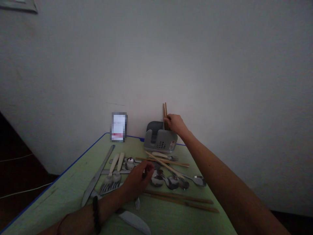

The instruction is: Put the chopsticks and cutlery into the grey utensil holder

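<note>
At the far edge of the green table point(73, 182), the right hand point(175, 124) is gripping a few upright wooden chopsticks point(164, 112) in closed fingers at the right side of the gray caddy point(168, 136), whose front is hiding their lower ends. Nearer, the left hand point(143, 174) is curling its fingers loosely just beside some spoons point(157, 180), though whether they are holding anything I cannot tell. Forks point(110, 187) are lying to its left, loose chopsticks point(181, 196) to its right, and a phone point(119, 125) is standing left of the caddy.
</note>
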Demonstrator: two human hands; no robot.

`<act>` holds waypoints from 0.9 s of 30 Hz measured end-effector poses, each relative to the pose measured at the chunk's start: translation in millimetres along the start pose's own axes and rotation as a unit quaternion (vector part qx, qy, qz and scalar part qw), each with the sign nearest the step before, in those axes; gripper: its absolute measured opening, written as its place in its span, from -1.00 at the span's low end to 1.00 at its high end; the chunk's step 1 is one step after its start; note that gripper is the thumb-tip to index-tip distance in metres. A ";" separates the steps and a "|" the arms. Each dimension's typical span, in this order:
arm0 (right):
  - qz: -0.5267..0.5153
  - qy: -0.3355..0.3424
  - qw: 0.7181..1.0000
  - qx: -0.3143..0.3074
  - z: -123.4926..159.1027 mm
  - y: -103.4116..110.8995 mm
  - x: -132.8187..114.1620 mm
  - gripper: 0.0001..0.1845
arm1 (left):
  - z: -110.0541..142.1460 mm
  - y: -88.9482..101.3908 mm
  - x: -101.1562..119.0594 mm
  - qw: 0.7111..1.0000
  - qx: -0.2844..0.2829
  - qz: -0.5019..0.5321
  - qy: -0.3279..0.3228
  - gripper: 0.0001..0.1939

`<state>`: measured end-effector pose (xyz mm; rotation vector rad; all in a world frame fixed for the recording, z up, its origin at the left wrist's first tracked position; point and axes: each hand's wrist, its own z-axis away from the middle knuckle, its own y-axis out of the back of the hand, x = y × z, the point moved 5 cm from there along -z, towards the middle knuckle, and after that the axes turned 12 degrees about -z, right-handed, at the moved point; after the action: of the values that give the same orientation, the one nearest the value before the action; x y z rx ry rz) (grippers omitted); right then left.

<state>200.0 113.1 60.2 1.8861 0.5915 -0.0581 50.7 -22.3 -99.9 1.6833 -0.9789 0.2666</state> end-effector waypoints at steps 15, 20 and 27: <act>-0.146 0.078 0.985 0.059 112.5 -20.9 -4.4 -0.76 | -1.1 3.3 3.7 0.999 0.003 -0.046 -0.013 -0.87; -0.156 0.066 0.956 -0.240 155.4 -46.6 -7.5 -0.91 | -1.7 1.2 0.2 0.996 0.011 -0.078 -0.035 -0.85; -0.062 0.044 0.918 -0.389 179.3 -52.0 -20.1 -0.85 | -1.7 -1.8 -2.1 0.995 -0.012 -0.095 -0.037 -0.84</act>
<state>202.6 -39.5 -49.1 1.0789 0.6696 0.1611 51.1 -19.7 -101.8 1.7607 -0.8655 0.0668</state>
